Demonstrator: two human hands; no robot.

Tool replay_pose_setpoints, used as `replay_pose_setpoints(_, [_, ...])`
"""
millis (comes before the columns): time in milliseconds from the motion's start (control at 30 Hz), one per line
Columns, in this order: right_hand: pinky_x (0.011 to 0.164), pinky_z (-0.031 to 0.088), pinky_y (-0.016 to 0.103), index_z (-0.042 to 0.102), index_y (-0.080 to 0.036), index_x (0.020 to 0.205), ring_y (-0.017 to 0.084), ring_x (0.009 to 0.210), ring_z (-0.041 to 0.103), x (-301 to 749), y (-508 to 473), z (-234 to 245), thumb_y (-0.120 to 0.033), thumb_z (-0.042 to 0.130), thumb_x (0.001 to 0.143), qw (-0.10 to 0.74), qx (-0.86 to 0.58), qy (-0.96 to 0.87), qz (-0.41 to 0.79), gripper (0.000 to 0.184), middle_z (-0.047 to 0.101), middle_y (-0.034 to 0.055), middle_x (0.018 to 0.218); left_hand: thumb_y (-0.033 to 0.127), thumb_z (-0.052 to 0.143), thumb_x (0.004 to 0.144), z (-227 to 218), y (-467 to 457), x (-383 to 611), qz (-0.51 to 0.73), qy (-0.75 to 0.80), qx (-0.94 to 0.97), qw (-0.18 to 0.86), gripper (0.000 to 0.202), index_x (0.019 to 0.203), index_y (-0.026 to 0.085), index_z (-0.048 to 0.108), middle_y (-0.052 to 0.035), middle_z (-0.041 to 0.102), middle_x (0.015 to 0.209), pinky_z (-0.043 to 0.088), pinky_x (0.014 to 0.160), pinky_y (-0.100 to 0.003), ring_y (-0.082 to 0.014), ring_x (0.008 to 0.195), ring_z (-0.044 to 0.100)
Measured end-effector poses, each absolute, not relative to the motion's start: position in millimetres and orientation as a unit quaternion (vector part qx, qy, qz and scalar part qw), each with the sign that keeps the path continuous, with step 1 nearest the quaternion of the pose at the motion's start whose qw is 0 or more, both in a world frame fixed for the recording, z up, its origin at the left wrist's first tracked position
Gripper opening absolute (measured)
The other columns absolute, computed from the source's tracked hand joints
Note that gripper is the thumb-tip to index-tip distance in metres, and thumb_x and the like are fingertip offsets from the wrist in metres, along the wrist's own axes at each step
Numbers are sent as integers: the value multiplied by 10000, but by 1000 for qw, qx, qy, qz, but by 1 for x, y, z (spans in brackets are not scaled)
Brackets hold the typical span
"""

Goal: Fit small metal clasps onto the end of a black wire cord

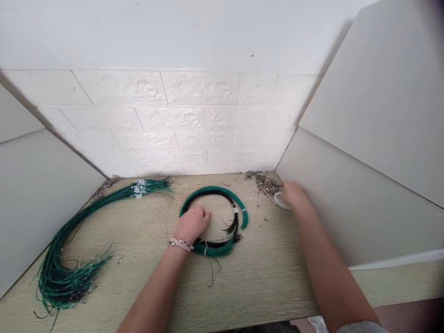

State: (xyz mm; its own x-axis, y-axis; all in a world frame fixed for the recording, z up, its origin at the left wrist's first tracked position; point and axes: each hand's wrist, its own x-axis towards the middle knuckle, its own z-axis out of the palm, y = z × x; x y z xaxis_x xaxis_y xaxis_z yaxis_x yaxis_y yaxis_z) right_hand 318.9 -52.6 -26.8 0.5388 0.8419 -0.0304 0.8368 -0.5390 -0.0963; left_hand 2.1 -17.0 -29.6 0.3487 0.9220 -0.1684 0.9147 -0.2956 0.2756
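My left hand (pixel 194 223), fingers curled, lies over the left side of a ring-shaped bundle of green and black wires (pixel 203 190). What its fingers hold, if anything, is hidden beneath it. Small white ties or tags bind this bundle, and its loose ends meet at the lower right. Over at the right panel, my right hand (pixel 294 195) is closed beside a round, whitish, see-through piece (pixel 281 200). Its fingertips are mostly out of sight, so I cannot tell whether it grips that piece. A heap of wire scraps (pixel 268 182) lies just left of it.
A long bundle of green wires (pixel 64 245) curves along the left of the wooden tabletop (pixel 263 277), with white connectors near its far end. Grey panels (pixel 347 185) stand at both sides, and a white brick-patterned wall (pixel 187 118) closes the back. More scraps (pixel 106 186) lie in the left corner.
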Motion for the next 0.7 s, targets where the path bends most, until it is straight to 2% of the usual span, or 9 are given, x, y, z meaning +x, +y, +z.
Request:
replay_pose_setpoints(100, [689,406,298,566,-125,1052,261,912,568,313,-64,-27,-96,412,767,7,-882,-467,59,325,602,156,957,400,330,817,-29,-16,2,9,570,803,172,342,766,172,579,-125,644,852,414,623,-323,-264,769,597])
replay_pose_setpoints(200, [676,418,320,554,-123,1037,290,939,555,304,-65,-26,-152,415,783,-20,-892,-447,58,292,597,172,976,401,337,815,-29,-16,1,10,571,801,179,337,774,174,582,-124,644,849,409,623,-320,-264,775,595])
replay_pose_setpoints(333, [660,406,293,561,-112,1031,268,939,558,306,-65,-18,-122,439,754,-24,-888,-451,88,303,580,181,1026,320,336,811,-30,-15,0,19,566,805,178,299,763,166,587,-133,640,847,393,623,-319,-264,781,593])
replay_pose_setpoints(467, [571,376,249,603,-140,892,212,805,583,313,-72,2,-85,474,682,-23,-877,-455,153,252,614,122,917,310,363,813,-28,-16,2,72,545,809,209,279,755,165,595,-107,625,779,379,615,-310,-237,739,576])
replay_pose_setpoints(567, [544,358,233,595,-163,859,179,744,569,292,-74,23,-112,480,677,49,-862,-478,162,221,615,86,898,371,403,824,-22,-21,7,179,483,791,330,297,957,177,585,-57,598,753,386,610,-279,-182,697,547])
replay_pose_setpoints(633, [543,359,224,582,-175,891,164,730,559,263,-71,36,-163,486,700,120,-815,-543,164,213,616,65,892,428,434,817,-18,-25,12,245,420,747,454,415,1153,192,493,-49,584,834,393,568,-242,-154,703,536])
replay_pose_setpoints(700, [544,372,210,572,-185,898,144,708,555,230,-64,43,-213,494,717,183,-748,-605,202,198,620,43,875,443,467,804,-16,-28,17,290,359,689,558,514,1250,197,404,-68,564,946,398,524,-209,-145,742,540])
